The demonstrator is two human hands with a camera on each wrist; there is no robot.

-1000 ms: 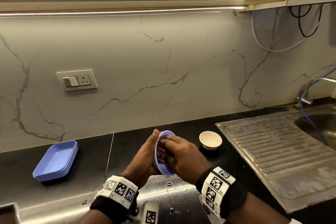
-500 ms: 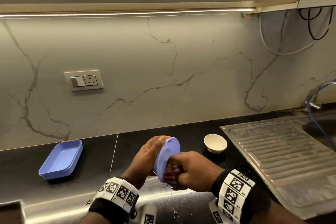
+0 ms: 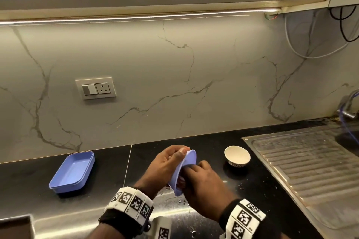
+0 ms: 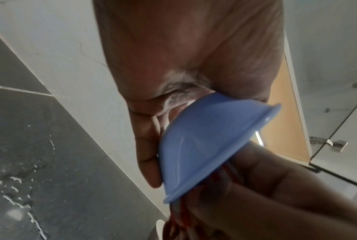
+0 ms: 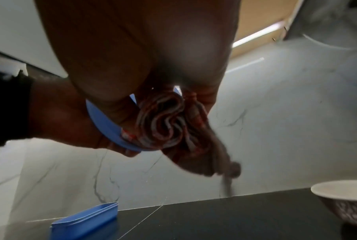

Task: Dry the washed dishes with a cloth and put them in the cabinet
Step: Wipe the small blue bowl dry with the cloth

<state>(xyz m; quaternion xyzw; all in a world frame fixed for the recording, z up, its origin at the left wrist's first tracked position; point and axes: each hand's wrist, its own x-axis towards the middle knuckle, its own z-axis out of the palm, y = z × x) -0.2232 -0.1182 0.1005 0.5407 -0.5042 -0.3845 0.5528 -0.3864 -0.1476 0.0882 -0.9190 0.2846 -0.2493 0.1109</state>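
Now the blue bowl [image 3: 184,170] has tilted further from the right hand [image 3: 202,186].

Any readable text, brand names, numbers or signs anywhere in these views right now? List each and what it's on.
No readable words, brands or numbers in any view.
Wristbands on the left hand and right hand: black-and-white square code markers only; the tiny print beside them is too small to read.
Small patterned bowl: decorative pattern, no lettering.
Blue bowl, blue tray, wall switch plate: no markings visible.

Five bowls [image 3: 182,172], one blue tray [image 3: 71,172], one cloth [image 5: 165,123], two hands [image 3: 165,167].
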